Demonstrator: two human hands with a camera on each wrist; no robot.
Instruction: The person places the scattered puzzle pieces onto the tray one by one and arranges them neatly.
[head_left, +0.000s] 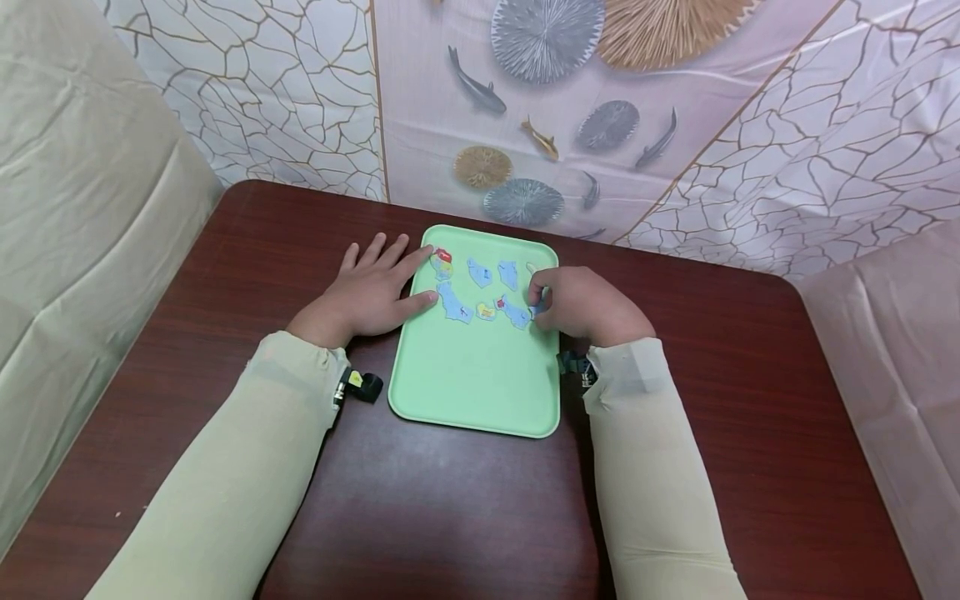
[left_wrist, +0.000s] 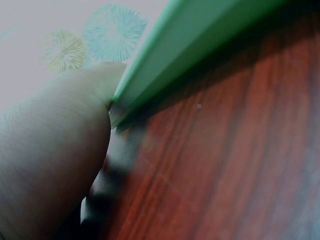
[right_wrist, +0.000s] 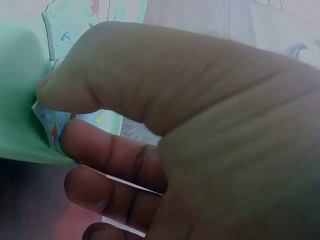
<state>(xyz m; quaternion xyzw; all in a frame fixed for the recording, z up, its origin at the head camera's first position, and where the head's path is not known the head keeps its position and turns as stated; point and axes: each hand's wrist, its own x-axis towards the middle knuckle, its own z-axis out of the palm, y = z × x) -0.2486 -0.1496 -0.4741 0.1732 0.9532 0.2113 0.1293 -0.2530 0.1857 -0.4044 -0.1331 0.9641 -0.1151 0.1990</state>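
Observation:
A light green tray (head_left: 474, 383) lies on the table, with several flat, irregular, mostly light-blue printed pieces in its far half. My left hand (head_left: 371, 292) spreads its fingers over the tray's left edge, with the thumb tip beside a long blue piece (head_left: 453, 303) and the index fingertip near a red-and-yellow piece (head_left: 442, 265). At the tray's right side my right hand (head_left: 588, 304) pinches a small blue piece (right_wrist: 52, 120) between thumb and curled finger. Next to it lies a blue piece with a red spot (head_left: 514, 313). The fingers partly hide the pinched piece.
Two blue pieces (head_left: 480, 273) sit in the tray's upper middle, and a small yellow piece (head_left: 485, 312) lies below them. Dark reddish wood makes up the table (head_left: 720, 375). A patterned cloth (head_left: 525, 133) hangs behind the table's far edge.

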